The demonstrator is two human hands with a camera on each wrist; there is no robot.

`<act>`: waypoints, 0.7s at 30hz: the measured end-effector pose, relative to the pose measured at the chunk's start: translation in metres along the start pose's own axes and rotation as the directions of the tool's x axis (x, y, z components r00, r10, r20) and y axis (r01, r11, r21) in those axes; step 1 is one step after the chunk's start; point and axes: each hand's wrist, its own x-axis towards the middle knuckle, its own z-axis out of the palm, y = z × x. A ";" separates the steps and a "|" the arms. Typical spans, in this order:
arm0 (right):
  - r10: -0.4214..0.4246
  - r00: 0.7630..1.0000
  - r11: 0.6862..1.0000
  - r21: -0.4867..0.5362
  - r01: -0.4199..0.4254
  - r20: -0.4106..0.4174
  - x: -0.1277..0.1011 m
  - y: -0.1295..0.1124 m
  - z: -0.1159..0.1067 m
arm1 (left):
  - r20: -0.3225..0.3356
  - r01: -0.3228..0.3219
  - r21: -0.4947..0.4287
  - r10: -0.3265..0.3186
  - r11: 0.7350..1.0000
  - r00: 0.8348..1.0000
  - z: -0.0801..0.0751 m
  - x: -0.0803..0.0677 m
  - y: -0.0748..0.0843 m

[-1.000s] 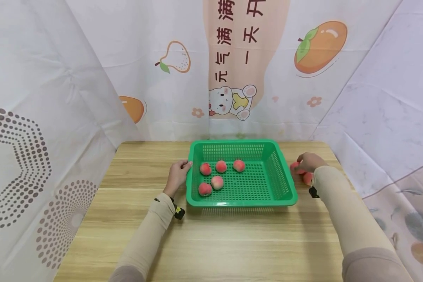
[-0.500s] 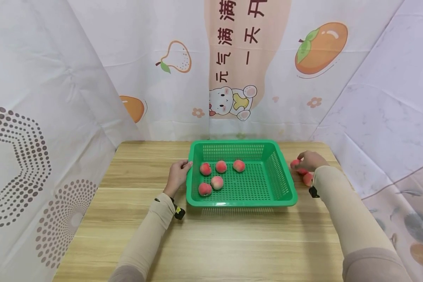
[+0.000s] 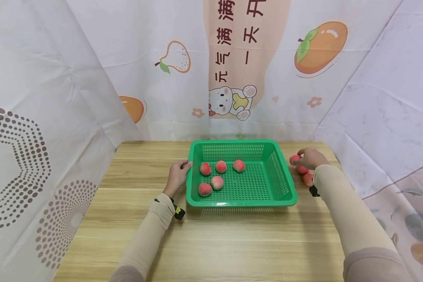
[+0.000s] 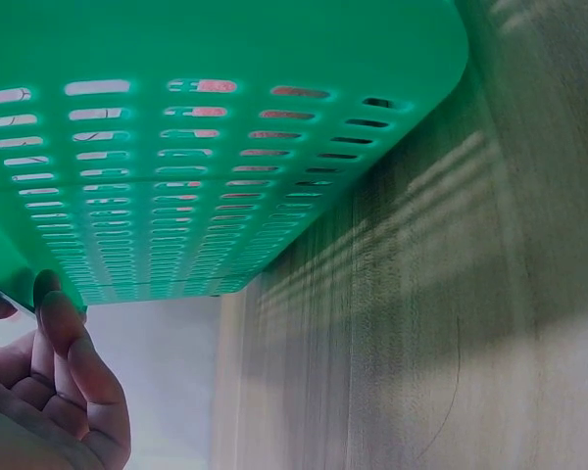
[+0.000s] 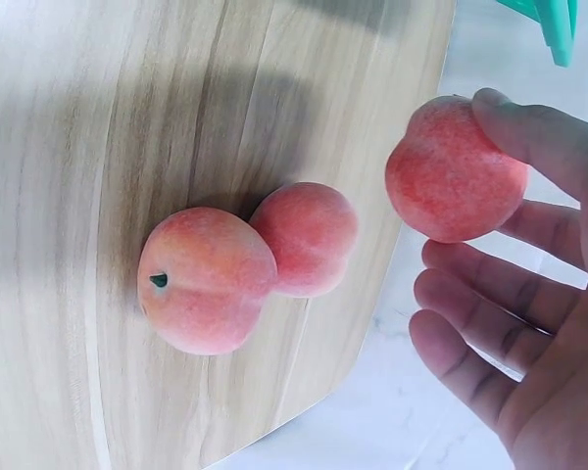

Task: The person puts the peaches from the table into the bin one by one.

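My left hand (image 3: pixel 178 175) grips the left rim of a green plastic basket (image 3: pixel 232 203); in the left wrist view its fingers (image 4: pixel 67 328) curl at the basket's edge. Several red-pink peaches, one of them a paler peach (image 3: pixel 217 182), lie in the left and middle of the basket. Right of the basket, my right hand (image 3: pixel 311 158) pinches a peach (image 5: pixel 455 170) between thumb and fingers, raised off the table. Below it two more peaches sit side by side on the wood, the nearer peach (image 5: pixel 208 281) showing a dark green stem spot, the other peach (image 5: pixel 307 239) behind it.
The wooden table (image 3: pixel 232 243) carries the basket near its back edge. A printed white curtain (image 3: pixel 169 98) hangs behind, with more cloth at both sides. The basket's right wall (image 3: pixel 279 174) stands between my right hand and the peaches inside.
My right hand has lifted the peach up and slightly back, away from the two others, which show more now. The left hand and basket have stayed in place.
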 end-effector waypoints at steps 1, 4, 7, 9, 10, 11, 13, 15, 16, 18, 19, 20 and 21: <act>-0.001 1.000 1.000 0.005 0.001 -0.002 0.000 0.000 0.000 | -0.001 0.001 0.000 -0.001 1.000 1.000 0.000 0.000 -0.001; -0.003 1.000 1.000 0.011 0.003 -0.006 0.001 -0.002 -0.002 | 0.001 0.005 0.000 -0.005 1.000 1.000 0.000 0.001 -0.002; -0.007 1.000 1.000 0.010 0.007 -0.010 0.002 -0.003 -0.005 | 0.004 0.004 -0.003 -0.004 1.000 1.000 0.000 0.001 -0.002; -0.010 1.000 1.000 0.017 0.011 -0.025 0.004 -0.004 -0.007 | 0.005 0.001 -0.002 -0.001 1.000 1.000 0.000 0.000 -0.001; -0.016 0.999 1.000 0.017 0.017 -0.033 0.004 -0.004 -0.009 | 0.004 -0.002 0.000 0.002 1.000 1.000 0.000 0.000 -0.001; -0.022 0.999 1.000 0.014 0.023 -0.045 0.005 -0.005 -0.010 | 0.002 -0.005 0.002 0.005 1.000 1.000 0.000 0.000 -0.001; -0.044 0.997 0.999 -0.002 0.044 -0.069 0.007 -0.006 -0.012 | 0.000 -0.009 0.004 0.009 1.000 1.000 0.000 0.001 -0.001; -0.063 0.994 0.998 -0.016 0.062 -0.084 0.009 -0.008 -0.013 | -0.001 -0.011 0.003 0.011 1.000 1.000 0.000 0.001 -0.001; -0.072 0.994 0.997 -0.023 0.070 -0.086 0.010 -0.009 -0.013 | -0.001 -0.012 0.003 0.012 1.000 1.000 0.000 0.001 -0.001; -0.087 0.992 0.996 -0.030 0.084 -0.088 0.011 -0.011 -0.014 | 0.001 -0.011 0.000 0.011 1.000 1.000 0.000 0.001 -0.001; -0.091 0.992 0.996 -0.031 0.088 -0.088 0.011 -0.013 -0.014 | 0.001 -0.012 -0.001 0.012 1.000 1.000 0.000 0.001 -0.002; -0.087 0.993 0.996 -0.020 0.086 -0.081 0.011 -0.014 -0.014 | 0.000 -0.011 0.000 0.011 1.000 1.000 0.000 0.002 -0.002; -0.085 0.993 0.996 -0.011 0.085 -0.076 0.010 -0.016 -0.015 | 0.000 -0.012 0.001 0.012 1.000 1.000 0.000 0.002 -0.002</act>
